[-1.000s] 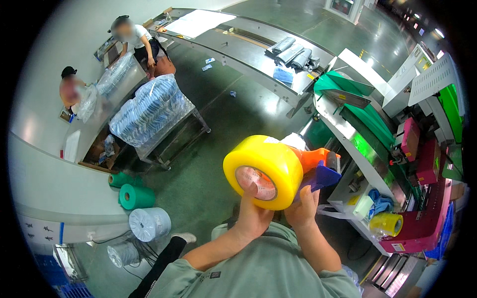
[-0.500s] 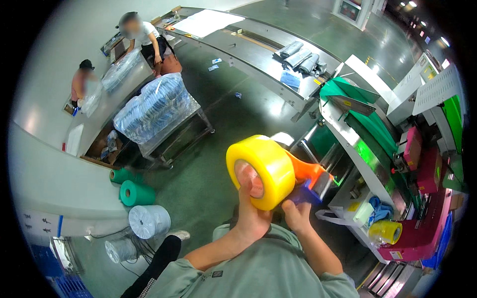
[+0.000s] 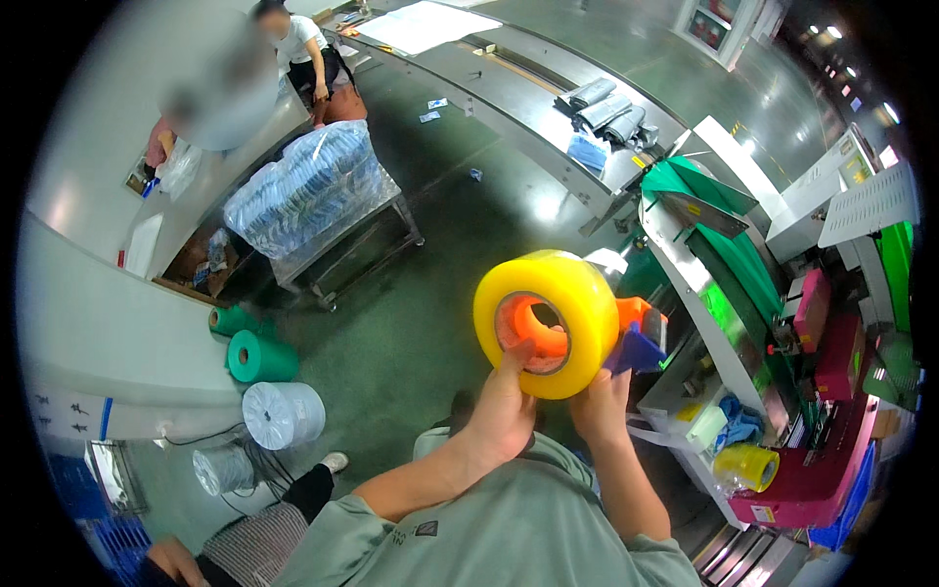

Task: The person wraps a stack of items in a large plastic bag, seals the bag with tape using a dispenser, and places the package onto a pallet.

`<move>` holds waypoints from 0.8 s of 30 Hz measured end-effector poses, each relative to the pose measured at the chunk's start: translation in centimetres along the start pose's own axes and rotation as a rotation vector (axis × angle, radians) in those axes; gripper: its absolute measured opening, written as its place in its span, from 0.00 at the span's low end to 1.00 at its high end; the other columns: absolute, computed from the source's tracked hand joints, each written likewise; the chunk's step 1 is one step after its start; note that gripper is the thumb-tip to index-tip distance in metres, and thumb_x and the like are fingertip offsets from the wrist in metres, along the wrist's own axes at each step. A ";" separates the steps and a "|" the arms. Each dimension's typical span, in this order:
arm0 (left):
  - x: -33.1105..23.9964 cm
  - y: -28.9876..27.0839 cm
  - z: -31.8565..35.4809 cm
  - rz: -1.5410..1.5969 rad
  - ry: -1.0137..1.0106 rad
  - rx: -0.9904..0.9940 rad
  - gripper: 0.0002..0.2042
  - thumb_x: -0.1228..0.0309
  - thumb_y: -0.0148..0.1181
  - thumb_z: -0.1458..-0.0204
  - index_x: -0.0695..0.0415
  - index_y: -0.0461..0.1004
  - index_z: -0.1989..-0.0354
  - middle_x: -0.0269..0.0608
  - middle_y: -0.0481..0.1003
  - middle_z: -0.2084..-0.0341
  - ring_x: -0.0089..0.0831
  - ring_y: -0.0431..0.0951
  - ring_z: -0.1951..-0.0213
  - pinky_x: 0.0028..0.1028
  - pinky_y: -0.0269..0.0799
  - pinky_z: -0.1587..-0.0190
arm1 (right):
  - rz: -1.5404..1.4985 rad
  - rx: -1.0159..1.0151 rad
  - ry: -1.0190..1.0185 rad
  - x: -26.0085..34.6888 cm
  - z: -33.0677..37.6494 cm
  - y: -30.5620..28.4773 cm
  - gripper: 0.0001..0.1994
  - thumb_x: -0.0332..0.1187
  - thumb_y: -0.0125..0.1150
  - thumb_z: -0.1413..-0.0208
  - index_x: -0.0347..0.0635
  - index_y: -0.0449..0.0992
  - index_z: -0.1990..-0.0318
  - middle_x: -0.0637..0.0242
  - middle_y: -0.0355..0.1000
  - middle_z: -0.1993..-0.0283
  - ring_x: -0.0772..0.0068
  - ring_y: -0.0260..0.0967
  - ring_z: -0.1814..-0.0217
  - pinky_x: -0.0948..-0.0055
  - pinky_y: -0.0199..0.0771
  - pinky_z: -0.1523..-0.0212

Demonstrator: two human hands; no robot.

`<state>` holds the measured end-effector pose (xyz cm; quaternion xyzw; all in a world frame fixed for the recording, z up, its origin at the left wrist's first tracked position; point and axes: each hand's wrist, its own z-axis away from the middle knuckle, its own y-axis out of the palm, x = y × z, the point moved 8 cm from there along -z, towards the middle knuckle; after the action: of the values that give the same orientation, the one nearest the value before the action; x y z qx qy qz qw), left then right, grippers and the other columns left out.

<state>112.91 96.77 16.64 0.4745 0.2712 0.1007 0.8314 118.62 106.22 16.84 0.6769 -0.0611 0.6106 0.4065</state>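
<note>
Head view: both hands are raised in front of the chest, holding a tape dispenser with a big roll of yellow packing tape (image 3: 548, 321) on it. The left hand (image 3: 501, 411) comes up from below; its grip is closed on the roll, the thumb reaching up over the near edge into the orange core (image 3: 533, 331), the fingers hidden behind the roll. The right hand (image 3: 599, 409) sits just beside it to the right, its grip closed around the dispenser's blue and orange body (image 3: 636, 338), which sticks out from behind the roll. The roll stands on edge, its open centre facing the camera, held in the air above the green floor (image 3: 421, 323) and apart from everything else.

At the right, a long packing line with green chutes (image 3: 729, 249) runs away from the person. A second, smaller yellow tape roll (image 3: 745, 466) lies on the red table (image 3: 831, 479) at the lower right, with a blue cloth (image 3: 740, 423) near it. Grey bags (image 3: 606, 110) lie on the conveyor (image 3: 528, 93) farther off.

At the left, two green rolls (image 3: 256, 347) and a white roll (image 3: 284, 413) stand on the floor near a wall. A cart carries a wrapped stack of blue and white goods (image 3: 313, 186). Two other people (image 3: 303, 54) stand at a grey table beyond it.
</note>
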 end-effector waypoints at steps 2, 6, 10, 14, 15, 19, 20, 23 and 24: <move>0.1 -0.5 -0.1 0.000 -0.007 -0.084 0.30 0.51 0.60 0.45 0.54 0.62 0.39 0.33 0.69 0.46 0.29 0.66 0.42 0.32 0.59 0.37 | 0.034 -0.013 -0.066 0.6 0.3 0.6 0.28 0.23 0.55 0.48 0.41 0.56 0.38 0.64 0.64 0.43 0.69 0.65 0.41 0.65 0.65 0.39; 0.3 -0.3 -0.2 -0.029 -0.012 -0.041 0.26 0.53 0.57 0.42 0.52 0.62 0.39 0.36 0.68 0.43 0.27 0.66 0.41 0.34 0.62 0.39 | -0.106 -0.029 -0.288 3.1 1.7 3.0 0.31 0.23 0.68 0.54 0.38 0.62 0.41 0.63 0.68 0.45 0.69 0.67 0.42 0.65 0.67 0.41; -0.2 -1.4 -1.5 -0.593 0.128 0.231 0.24 0.55 0.56 0.41 0.55 0.64 0.41 0.41 0.67 0.43 0.31 0.65 0.40 0.35 0.61 0.38 | 0.314 -0.038 -0.292 4.2 1.8 2.0 0.31 0.24 0.73 0.57 0.36 0.65 0.44 0.62 0.70 0.48 0.68 0.70 0.47 0.69 0.70 0.45; -3.5 1.3 -0.9 -0.905 0.354 0.474 0.32 0.44 0.58 0.47 0.58 0.65 0.43 0.42 0.67 0.45 0.33 0.65 0.42 0.33 0.62 0.42 | 0.654 -0.033 -0.596 8.0 3.3 0.3 0.36 0.29 0.76 0.62 0.35 0.62 0.44 0.59 0.69 0.51 0.66 0.70 0.51 0.69 0.70 0.49; -6.7 2.1 0.0 -0.710 0.490 0.329 0.35 0.41 0.58 0.49 0.59 0.66 0.45 0.41 0.69 0.49 0.30 0.68 0.46 0.30 0.66 0.47 | 0.753 -0.007 -0.708 8.7 3.7 0.5 0.39 0.31 0.78 0.64 0.35 0.60 0.43 0.57 0.69 0.52 0.65 0.69 0.52 0.69 0.70 0.51; -12.0 6.9 1.8 -1.024 0.631 0.203 0.35 0.34 0.61 0.57 0.57 0.66 0.60 0.28 0.65 0.68 0.15 0.61 0.70 0.16 0.58 0.68 | 0.996 0.150 -0.999 10.9 5.1 2.6 0.37 0.31 0.78 0.65 0.38 0.63 0.45 0.51 0.69 0.53 0.57 0.71 0.58 0.66 0.74 0.59; -11.0 9.1 1.7 -1.245 0.549 0.268 0.35 0.35 0.64 0.59 0.58 0.67 0.62 0.29 0.66 0.69 0.16 0.63 0.72 0.17 0.60 0.70 | 1.040 0.110 -1.050 11.4 5.7 2.8 0.33 0.30 0.77 0.63 0.38 0.65 0.47 0.50 0.69 0.54 0.54 0.73 0.60 0.65 0.76 0.63; -9.3 11.7 0.9 -1.714 0.492 0.367 0.30 0.44 0.71 0.61 0.60 0.69 0.68 0.31 0.69 0.75 0.17 0.66 0.76 0.20 0.64 0.74 | 1.183 0.170 -1.132 11.3 6.4 3.3 0.32 0.33 0.76 0.64 0.41 0.65 0.49 0.50 0.69 0.54 0.50 0.73 0.60 0.58 0.76 0.62; -9.1 12.1 1.1 -1.693 0.496 0.378 0.23 0.55 0.73 0.58 0.63 0.71 0.69 0.35 0.71 0.76 0.18 0.68 0.75 0.20 0.67 0.73 | 1.176 0.170 -1.134 11.4 6.4 3.0 0.32 0.33 0.76 0.64 0.41 0.65 0.49 0.50 0.69 0.54 0.50 0.73 0.60 0.58 0.76 0.62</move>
<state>107.01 98.54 30.55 0.2094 0.7133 -0.4919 0.4532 124.68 104.93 28.70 0.7686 -0.5554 0.2917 -0.1253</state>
